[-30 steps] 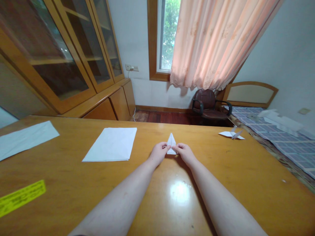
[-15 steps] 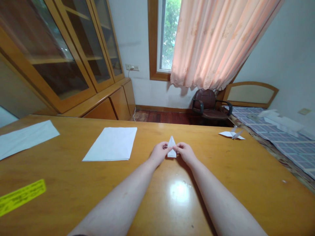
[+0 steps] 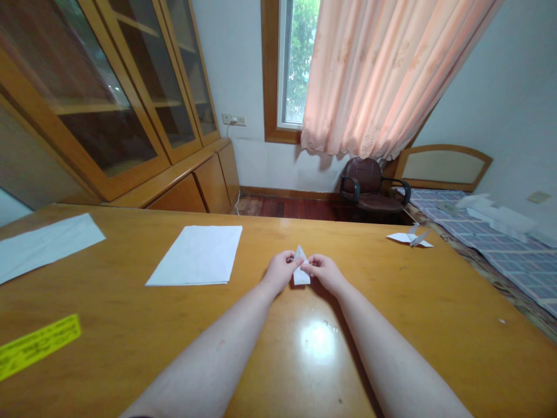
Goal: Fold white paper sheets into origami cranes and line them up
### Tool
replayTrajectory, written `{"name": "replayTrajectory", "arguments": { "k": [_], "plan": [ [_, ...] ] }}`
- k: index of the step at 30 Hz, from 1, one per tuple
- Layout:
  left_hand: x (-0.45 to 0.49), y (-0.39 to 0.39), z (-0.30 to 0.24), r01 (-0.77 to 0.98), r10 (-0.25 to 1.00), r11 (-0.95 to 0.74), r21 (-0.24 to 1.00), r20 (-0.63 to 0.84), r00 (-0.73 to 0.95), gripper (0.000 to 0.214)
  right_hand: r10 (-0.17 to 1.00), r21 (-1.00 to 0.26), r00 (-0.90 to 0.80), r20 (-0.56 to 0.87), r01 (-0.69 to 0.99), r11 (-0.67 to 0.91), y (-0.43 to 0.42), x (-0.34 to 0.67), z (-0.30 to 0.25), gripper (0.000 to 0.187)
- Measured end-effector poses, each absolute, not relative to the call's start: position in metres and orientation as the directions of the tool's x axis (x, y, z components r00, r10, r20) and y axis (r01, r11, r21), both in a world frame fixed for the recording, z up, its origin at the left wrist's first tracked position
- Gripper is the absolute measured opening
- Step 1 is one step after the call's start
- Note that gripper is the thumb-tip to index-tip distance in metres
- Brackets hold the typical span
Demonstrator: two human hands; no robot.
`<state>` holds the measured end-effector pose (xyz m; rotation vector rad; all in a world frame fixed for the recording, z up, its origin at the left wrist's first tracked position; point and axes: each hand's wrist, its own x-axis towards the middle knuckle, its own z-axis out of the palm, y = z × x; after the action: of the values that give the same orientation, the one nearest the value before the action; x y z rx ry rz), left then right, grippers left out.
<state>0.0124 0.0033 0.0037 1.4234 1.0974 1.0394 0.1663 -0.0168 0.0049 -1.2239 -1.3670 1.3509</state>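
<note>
Between my two hands is a small piece of folded white paper (image 3: 301,277), pointed at its far end and straight along its near edge. My left hand (image 3: 281,271) pinches its left side, thumb on top. From the right, my right hand (image 3: 324,270) grips the same paper, its thumb close to the left thumb near the middle. The fingers beneath the paper are partly hidden. Both hands are low over the wooden table (image 3: 278,348).
A stack of white paper sheets (image 3: 198,255) lies left of my hands, with another white sheet (image 3: 47,244) farther left. A folded paper figure (image 3: 411,237) stands at the far right. A yellow label (image 3: 41,343) sticks to the near left. A chair (image 3: 369,186) stands beyond the table.
The folded paper has shifted slightly toward me and to the left, and its tip looks a little more opened. My right thumb has moved a little left. Both hands keep their pinch.
</note>
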Motion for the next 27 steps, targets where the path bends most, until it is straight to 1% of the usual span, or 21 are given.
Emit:
{"name": "replayTrajectory", "arguments": {
  "k": [2, 4, 6, 9, 14, 19, 21, 23, 27],
  "plan": [
    [0.0129, 0.0039, 0.0030, 0.101, 0.982, -0.071, 0.992, 0.052, 0.182, 0.023, 0.968, -0.992, -0.228, -0.105, 0.096, -0.085, -0.0183, 0.1650, 0.0068, 0.030],
    [0.0131, 0.0046, 0.0020, 0.082, 0.986, -0.063, 0.995, 0.049, 0.160, 0.024, 0.951, -0.981, -0.272, -0.150, 0.158, -0.110, -0.0201, 0.1643, 0.0100, 0.029],
    [0.0132, 0.0053, 0.0016, 0.068, 0.989, -0.051, 0.996, 0.041, 0.143, 0.025, 0.943, -0.969, -0.282, -0.179, 0.215, -0.120, -0.0217, 0.1643, 0.0132, 0.028],
    [0.0129, 0.0056, 0.0024, 0.041, 0.992, -0.035, 0.999, 0.030, 0.123, 0.027, 0.934, -0.962, -0.300, -0.194, 0.244, -0.122, -0.0228, 0.1654, 0.0156, 0.027],
    [0.0127, 0.0057, 0.0023, -0.024, 0.994, -0.019, 1.000, 0.022, 0.107, 0.028, 0.920, -0.975, -0.344, -0.187, 0.176, -0.133, -0.0217, 0.1662, 0.0120, 0.029],
    [0.0126, 0.0055, 0.0013, -0.065, 0.993, 0.012, 0.998, -0.004, 0.120, 0.030, 0.924, -0.988, -0.355, -0.145, 0.105, -0.115, -0.0199, 0.1656, 0.0076, 0.044],
    [0.0125, 0.0051, 0.0026, -0.081, 0.993, 0.018, 0.997, -0.008, 0.120, 0.029, 0.927, -0.989, -0.348, -0.138, 0.094, -0.112, -0.0196, 0.1658, 0.0071, 0.047],
    [0.0125, 0.0046, 0.0044, -0.100, 0.994, 0.020, 0.995, -0.009, 0.107, 0.028, 0.930, -0.990, -0.343, -0.133, 0.081, -0.112, -0.0197, 0.1663, 0.0076, 0.042],
    [0.0131, 0.0042, 0.0074, -0.148, 0.998, 0.024, 0.989, -0.014, 0.069, 0.025, 0.927, -0.990, -0.355, -0.120, 0.117, -0.083, -0.0205, 0.1672, 0.0096, 0.021]
  ]
}}
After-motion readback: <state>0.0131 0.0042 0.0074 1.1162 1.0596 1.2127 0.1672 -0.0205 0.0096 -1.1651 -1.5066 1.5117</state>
